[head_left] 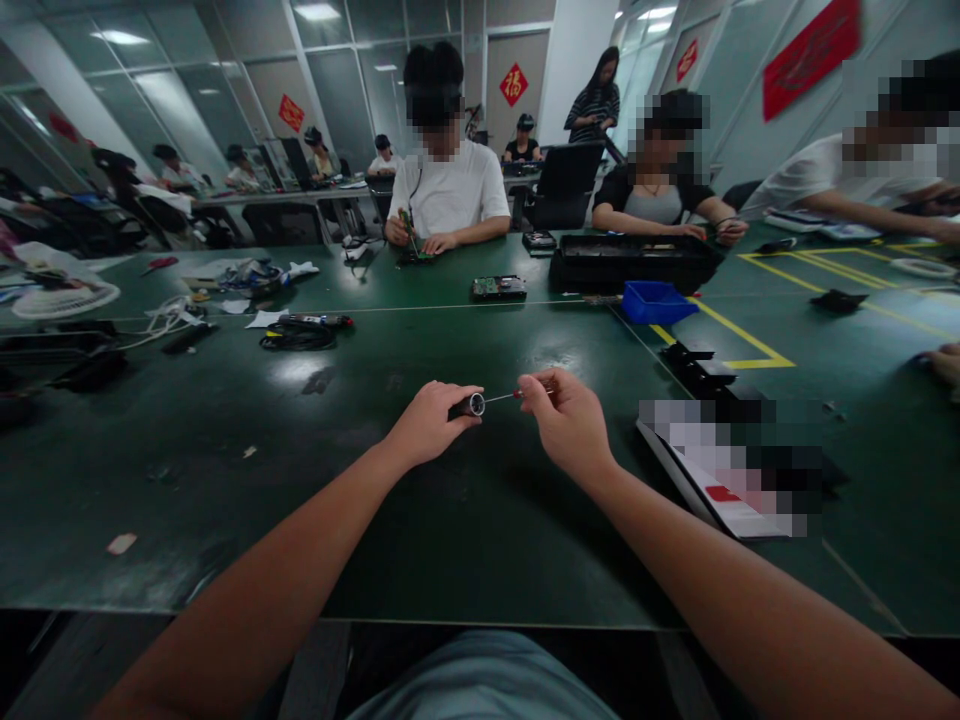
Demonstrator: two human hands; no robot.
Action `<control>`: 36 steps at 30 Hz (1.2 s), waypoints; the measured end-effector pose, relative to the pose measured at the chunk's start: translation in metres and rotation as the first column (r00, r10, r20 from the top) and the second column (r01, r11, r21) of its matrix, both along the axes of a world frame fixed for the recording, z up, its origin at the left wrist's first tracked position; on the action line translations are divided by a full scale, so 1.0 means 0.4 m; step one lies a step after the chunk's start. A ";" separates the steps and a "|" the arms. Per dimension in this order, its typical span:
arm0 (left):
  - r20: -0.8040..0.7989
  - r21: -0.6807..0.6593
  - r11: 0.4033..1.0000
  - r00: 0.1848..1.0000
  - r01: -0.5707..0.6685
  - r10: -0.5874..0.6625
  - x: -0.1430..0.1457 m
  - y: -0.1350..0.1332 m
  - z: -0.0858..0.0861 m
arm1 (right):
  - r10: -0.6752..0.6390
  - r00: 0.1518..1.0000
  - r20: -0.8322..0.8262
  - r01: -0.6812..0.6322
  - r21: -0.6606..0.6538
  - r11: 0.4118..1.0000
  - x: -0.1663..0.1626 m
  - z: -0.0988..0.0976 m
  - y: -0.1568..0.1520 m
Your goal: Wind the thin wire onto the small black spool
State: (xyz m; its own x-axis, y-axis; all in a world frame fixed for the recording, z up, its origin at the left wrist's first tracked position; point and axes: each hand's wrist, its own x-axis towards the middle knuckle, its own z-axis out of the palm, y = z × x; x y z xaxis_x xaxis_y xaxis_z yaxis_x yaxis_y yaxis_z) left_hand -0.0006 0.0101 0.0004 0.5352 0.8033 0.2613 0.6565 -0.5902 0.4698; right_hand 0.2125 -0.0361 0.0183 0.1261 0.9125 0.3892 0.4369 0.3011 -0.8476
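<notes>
My left hand (431, 425) is closed round a small dark cylinder (475, 404), whose round end with a silvery rim faces right. What lies inside that end is too small to tell. In my right hand (568, 415) a thin screwdriver (502, 397) is gripped, with a bit of red at its handle. Its metal shaft points left, and the tip reaches the cylinder's rimmed end. Both hands are above the green tabletop (465, 540), near its middle. My fingers hide most of the cylinder and the screwdriver's handle.
A white box (720, 480), partly blurred out, lies right of my right forearm. Farther out are black brackets (697, 365), a blue bin (658, 302), a circuit-board device (499, 288), a coiled black cable (300, 332) and a long black housing (637, 262). Several people sit across the table.
</notes>
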 end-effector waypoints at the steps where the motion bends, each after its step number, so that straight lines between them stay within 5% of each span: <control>1: -0.001 -0.001 1.000 1.000 -0.005 0.005 0.000 0.000 0.001 | 0.024 1.000 -0.005 -0.023 0.022 0.999 -0.001 -0.003 0.000; 22: -0.003 -0.002 1.000 1.000 0.014 -0.014 -0.003 0.007 -0.010 | 0.150 0.986 -0.071 -0.153 -0.046 0.987 -0.003 -0.012 -0.003; 29: 0.059 -0.052 0.998 0.997 -0.043 0.047 -0.001 0.000 0.006 | 0.122 0.935 -0.333 -0.141 -0.033 0.990 -0.004 -0.037 0.022; 36: 0.130 0.002 1.000 0.991 -0.009 0.009 -0.002 -0.001 0.006 | 0.087 0.794 -0.602 -0.167 -0.078 0.983 -0.008 -0.045 0.033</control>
State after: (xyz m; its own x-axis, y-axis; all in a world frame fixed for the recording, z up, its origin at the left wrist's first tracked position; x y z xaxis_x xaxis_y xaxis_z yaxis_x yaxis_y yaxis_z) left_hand -0.0016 0.0098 0.0028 0.4895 0.8072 0.3300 0.5952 -0.5858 0.5500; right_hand 0.2093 -0.0230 0.0004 0.1752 0.9711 0.1622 -0.1989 0.1963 -0.9602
